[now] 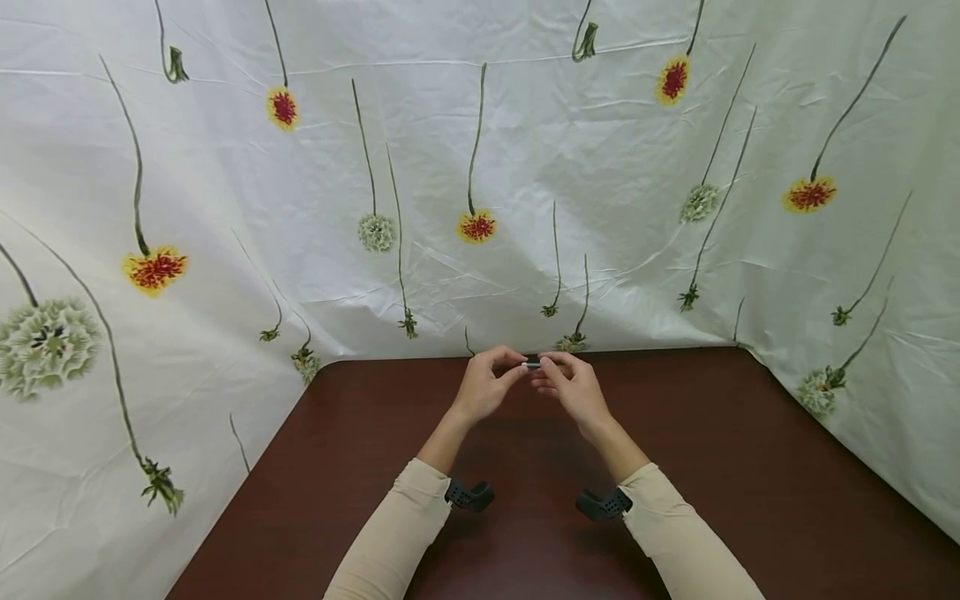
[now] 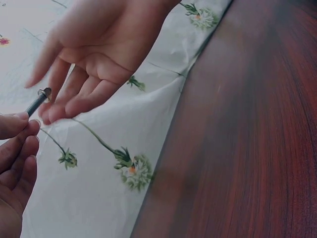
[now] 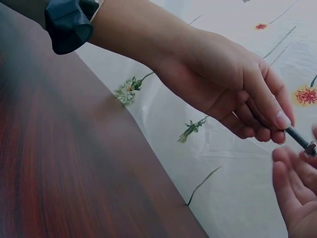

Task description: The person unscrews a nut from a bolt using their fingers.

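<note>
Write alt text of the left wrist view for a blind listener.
The left hand pinches a thin dark rod with a shiny round piece near its tip; the right hand is close to that end. Behind is white flower-printed fabric, with a reddish-brown wood-grain table at image right.

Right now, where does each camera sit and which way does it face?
Head: worn on the head, facing forward and down at tabletop and cloth; left hand, right hand and sleeves show.
Left wrist: worn there, facing bolt and cloth; left hand lower left, right hand above.
Right wrist: worn there, facing bolt and cloth; right hand lower right, left hand above.
Both wrist views share the bolt and both hands.
</note>
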A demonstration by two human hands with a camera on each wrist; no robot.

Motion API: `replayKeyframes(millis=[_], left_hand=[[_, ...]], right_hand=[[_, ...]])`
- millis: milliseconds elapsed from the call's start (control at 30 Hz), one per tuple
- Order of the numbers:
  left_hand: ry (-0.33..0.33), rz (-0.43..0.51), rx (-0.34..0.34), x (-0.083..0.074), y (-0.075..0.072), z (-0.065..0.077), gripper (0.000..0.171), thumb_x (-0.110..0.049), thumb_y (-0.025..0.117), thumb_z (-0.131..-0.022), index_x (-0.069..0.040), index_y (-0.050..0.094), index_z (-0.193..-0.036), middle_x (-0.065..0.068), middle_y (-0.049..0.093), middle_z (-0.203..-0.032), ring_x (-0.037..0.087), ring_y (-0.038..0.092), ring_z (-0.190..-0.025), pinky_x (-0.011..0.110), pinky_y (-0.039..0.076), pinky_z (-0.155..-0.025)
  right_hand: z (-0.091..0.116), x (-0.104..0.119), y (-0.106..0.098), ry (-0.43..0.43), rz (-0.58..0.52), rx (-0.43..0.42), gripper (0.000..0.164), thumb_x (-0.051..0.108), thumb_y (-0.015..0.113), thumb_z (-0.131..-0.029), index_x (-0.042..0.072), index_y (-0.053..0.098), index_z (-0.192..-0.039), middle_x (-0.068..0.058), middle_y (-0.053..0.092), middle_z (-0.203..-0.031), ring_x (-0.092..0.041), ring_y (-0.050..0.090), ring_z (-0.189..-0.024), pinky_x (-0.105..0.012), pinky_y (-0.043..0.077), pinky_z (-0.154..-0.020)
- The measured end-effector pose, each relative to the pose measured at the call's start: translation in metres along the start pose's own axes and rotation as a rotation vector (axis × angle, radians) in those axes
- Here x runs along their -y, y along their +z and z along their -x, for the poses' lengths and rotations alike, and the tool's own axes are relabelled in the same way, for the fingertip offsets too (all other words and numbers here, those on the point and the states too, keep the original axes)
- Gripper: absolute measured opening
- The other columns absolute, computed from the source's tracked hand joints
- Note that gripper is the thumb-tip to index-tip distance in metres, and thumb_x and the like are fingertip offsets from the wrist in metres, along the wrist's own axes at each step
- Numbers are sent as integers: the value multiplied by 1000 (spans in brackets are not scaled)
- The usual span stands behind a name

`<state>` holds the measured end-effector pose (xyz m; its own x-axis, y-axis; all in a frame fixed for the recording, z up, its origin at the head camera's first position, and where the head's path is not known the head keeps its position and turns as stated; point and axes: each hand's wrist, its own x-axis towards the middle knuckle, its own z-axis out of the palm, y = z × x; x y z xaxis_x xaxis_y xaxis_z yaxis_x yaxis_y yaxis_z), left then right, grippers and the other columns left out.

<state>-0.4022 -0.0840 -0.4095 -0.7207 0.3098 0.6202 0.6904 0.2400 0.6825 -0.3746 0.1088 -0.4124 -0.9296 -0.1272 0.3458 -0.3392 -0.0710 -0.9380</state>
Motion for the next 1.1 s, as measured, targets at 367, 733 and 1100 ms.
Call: replayKeyframes(millis=[367, 733, 1100], left_hand=[[11, 7, 5, 0, 1, 0, 9, -9, 74, -97, -6, 75, -105, 3, 76, -100, 18, 69, -92, 39, 55, -81], [2, 13, 15, 3, 3, 0, 9, -8, 74, -97, -6, 75, -106, 2, 75, -99, 17, 69, -89, 37, 55, -77], [-11, 10, 13, 4, 3, -1, 10, -8, 74, -97, -3, 75, -106, 3, 76, -100, 17, 69, -91, 40, 55, -80]], right_hand=[[1, 2, -1, -32, -9, -2, 34, 0, 61, -104, -7, 59, -137, -25, 65, -122, -45, 65, -112, -42, 54, -94], [-1, 1, -4, -43, 37, -53, 23, 3, 64, -103, -15, 65, -118, -21, 68, -105, -18, 70, -88, -34, 58, -83], [0, 4, -6, 44, -25, -6, 33, 17, 58, -109, -9, 62, -129, -20, 70, -114, -32, 71, -100, -44, 55, -92]])
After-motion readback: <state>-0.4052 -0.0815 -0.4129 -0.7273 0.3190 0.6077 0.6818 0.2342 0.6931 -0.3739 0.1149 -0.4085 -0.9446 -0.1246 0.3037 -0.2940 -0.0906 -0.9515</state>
